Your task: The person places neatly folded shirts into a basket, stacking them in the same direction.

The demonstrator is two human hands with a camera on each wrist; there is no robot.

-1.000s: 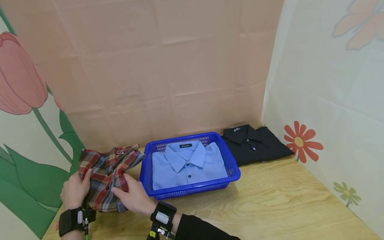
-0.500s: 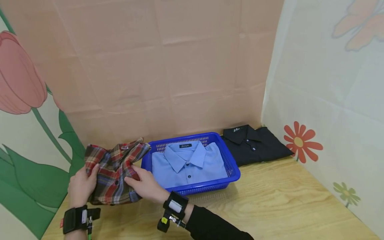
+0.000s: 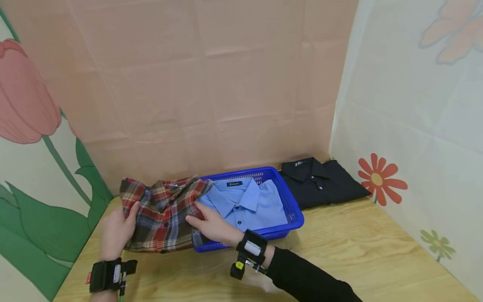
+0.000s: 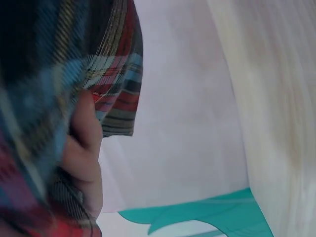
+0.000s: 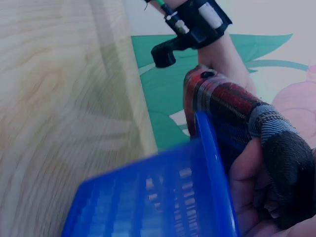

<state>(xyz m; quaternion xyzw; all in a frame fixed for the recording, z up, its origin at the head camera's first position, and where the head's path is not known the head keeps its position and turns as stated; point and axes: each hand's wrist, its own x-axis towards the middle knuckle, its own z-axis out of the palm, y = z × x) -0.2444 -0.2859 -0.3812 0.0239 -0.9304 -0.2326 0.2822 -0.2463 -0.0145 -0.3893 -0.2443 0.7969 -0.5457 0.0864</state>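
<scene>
A folded plaid shirt (image 3: pixel 162 218) in red, brown and blue is held up off the table between both hands. My left hand (image 3: pixel 118 230) grips its left side, thumb on top; in the left wrist view curled fingers (image 4: pixel 86 148) show under the cloth. On the shirt's right side my right hand (image 3: pixel 215 224) pinches the cloth, with its fingers (image 5: pixel 247 168) beneath in the right wrist view. The shirt's right part overlaps the left end of a blue plastic basket (image 3: pixel 290 197). Inside that basket lies a folded light blue shirt (image 3: pixel 235 205), its left part covered by the plaid one.
A folded black shirt (image 3: pixel 320 180) lies on the wooden table (image 3: pixel 362 247), right of the basket by the back wall. Covered walls (image 3: pixel 226 84) with printed flowers stand at the back and both sides. The basket rim (image 5: pixel 212 173) rises close beside the right hand.
Both hands have carried the plaid shirt to the right, from beside the basket to over its left end. The basket, the light blue shirt and the black shirt have stayed in place.
</scene>
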